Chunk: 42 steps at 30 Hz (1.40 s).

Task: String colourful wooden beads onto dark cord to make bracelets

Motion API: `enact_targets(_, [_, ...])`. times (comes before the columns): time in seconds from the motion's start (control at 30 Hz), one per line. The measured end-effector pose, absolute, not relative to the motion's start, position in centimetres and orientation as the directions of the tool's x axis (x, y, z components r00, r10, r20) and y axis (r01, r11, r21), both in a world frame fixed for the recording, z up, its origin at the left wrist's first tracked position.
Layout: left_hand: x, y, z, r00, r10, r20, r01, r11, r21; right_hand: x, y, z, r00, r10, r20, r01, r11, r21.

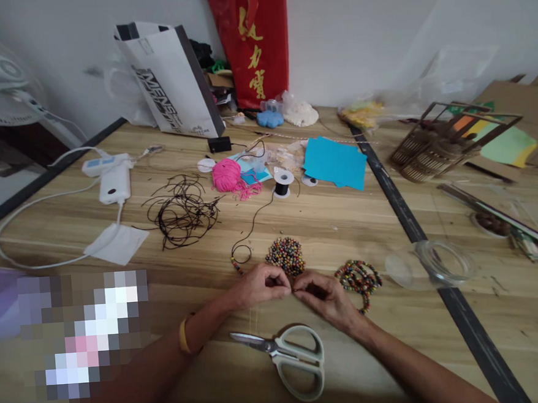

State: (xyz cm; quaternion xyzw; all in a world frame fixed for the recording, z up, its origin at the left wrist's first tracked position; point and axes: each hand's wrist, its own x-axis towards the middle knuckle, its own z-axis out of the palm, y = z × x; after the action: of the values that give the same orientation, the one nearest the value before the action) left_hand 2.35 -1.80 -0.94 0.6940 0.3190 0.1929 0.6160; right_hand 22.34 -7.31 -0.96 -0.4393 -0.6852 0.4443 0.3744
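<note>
My left hand [263, 286] and my right hand [324, 296] meet fingertip to fingertip over the table, each in a pinch. A thin black cord [257, 217] runs from a white spool [283, 182] to a short row of strung beads [236, 264], which passes behind my left hand. A tiny dark thing shows at my right fingertips, too small to name. Just beyond the hands lies a pile of loose colourful beads [285, 255]. To the right of my right hand is a coiled string of beads [358, 279]. Scissors [284, 355] with pale handles lie nearer to me.
A tangle of black cord [182, 214], pink yarn [226, 175] and blue sheets [335, 163] lie farther back. A white power strip [113, 183] with its cable is at left. On the right are a clear plastic container [446, 261] and a brown basket [431, 153].
</note>
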Motion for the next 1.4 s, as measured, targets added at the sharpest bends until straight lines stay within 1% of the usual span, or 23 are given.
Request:
enact_targets(0.53, [2.5, -1.8, -1.0, 0.718, 0.684, -0.125, 0.227, -0.061, 0.972, 22.4, -7.2, -1.2, -0.377, 0.918, 0.121, 0.303, 0.246, -0.921])
enact_targets(0.87, [2.1, -1.4, -1.1, 0.754, 0.650, -0.091, 0.243, -0.147, 0.959, 22.3, -7.3, -0.9, -0.353, 0.924, 0.147, 0.292, 0.259, -0.921])
enact_targets(1.0, [2.1, -1.5, -1.1, 0.743, 0.660, -0.108, 0.243, -0.116, 0.963, 22.3, -7.3, -1.0, -0.351, 0.924, 0.152, 0.294, 0.263, -0.919])
enact_targets(1.17, [2.3, -1.6, -1.2, 0.733, 0.669, -0.123, 0.167, -0.003, 0.986, 22.3, -7.2, -1.0, -0.362, 0.922, 0.136, 0.294, 0.252, -0.922])
enact_targets(1.4, [2.3, -1.7, -1.8, 0.740, 0.658, -0.139, 0.135, 0.057, 0.989, 22.3, -7.3, -1.0, -0.375, 0.920, 0.112, 0.299, 0.234, -0.925])
